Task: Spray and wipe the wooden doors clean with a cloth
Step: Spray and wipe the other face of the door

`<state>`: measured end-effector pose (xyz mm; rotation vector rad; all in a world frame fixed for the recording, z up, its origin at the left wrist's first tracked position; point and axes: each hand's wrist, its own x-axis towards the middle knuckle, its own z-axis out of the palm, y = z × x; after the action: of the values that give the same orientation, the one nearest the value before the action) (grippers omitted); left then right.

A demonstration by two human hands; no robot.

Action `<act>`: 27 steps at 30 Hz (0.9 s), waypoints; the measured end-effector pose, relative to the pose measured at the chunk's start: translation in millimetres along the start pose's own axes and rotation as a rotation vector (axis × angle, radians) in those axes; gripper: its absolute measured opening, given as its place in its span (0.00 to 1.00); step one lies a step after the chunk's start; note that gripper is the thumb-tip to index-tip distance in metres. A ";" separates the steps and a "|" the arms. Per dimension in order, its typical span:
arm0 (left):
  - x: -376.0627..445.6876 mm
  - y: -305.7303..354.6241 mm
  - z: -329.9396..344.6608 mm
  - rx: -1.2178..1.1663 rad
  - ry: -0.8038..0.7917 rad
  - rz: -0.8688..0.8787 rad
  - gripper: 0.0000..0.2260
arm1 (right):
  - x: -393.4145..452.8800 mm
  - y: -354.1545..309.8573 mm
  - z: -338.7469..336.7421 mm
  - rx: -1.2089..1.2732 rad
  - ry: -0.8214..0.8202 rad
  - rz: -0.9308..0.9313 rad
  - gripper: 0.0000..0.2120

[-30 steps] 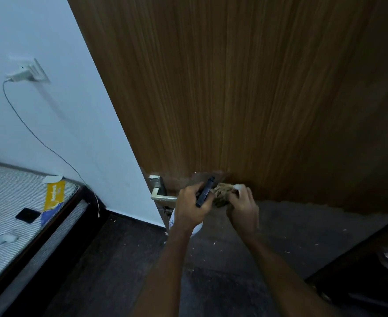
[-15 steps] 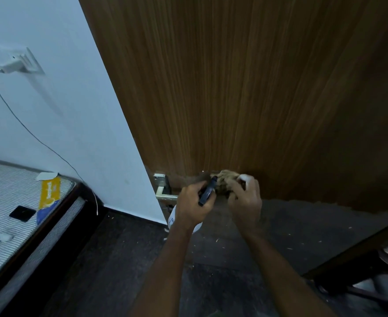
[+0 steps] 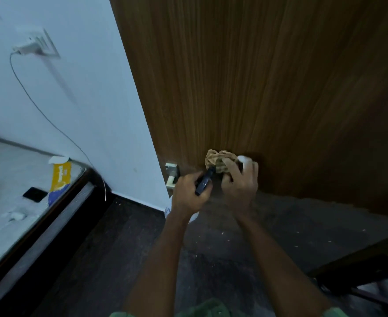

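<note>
A tall brown wooden door (image 3: 245, 76) fills the upper middle and right of the view. My left hand (image 3: 189, 194) grips a spray bottle (image 3: 205, 180): its dark nozzle points at the cloth, and its white body shows below my wrist. My right hand (image 3: 240, 185) holds a crumpled tan cloth (image 3: 218, 160) against the lower part of the door, just right of the metal door handle (image 3: 172, 175). A white patch shows at my right fingertips.
A white wall (image 3: 78, 92) on the left carries a socket with a plugged charger (image 3: 33, 45) and a hanging cable. A mattress (image 3: 16, 191) with a yellow packet lies at lower left. Dark furniture (image 3: 360, 277) stands at lower right. The floor is dark and speckled.
Both hands have risen a little along the door with the cloth and the spray bottle. The view has shifted slightly to the left.
</note>
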<state>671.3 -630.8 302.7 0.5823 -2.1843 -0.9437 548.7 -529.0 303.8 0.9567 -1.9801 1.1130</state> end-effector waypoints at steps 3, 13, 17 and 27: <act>-3.0 3.0 -8.8 -0.001 0.004 0.017 0.06 | -39.5 5.5 13.1 -0.091 -0.246 -0.065 0.12; -12.9 -30.6 -26.0 0.058 0.040 -0.024 0.10 | -15.6 -12.3 16.8 -0.017 0.006 -0.020 0.17; -11.1 -38.4 -32.0 0.073 0.022 -0.024 0.12 | -52.2 -10.7 36.9 -0.091 -0.325 -0.110 0.09; -16.2 -52.2 -53.9 0.073 0.016 -0.044 0.06 | -25.2 -39.1 42.0 -0.026 -0.231 -0.100 0.13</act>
<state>728.3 -678.5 283.8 0.6727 -2.2072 -0.8821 586.3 -573.9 281.5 1.2025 -2.0966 0.9555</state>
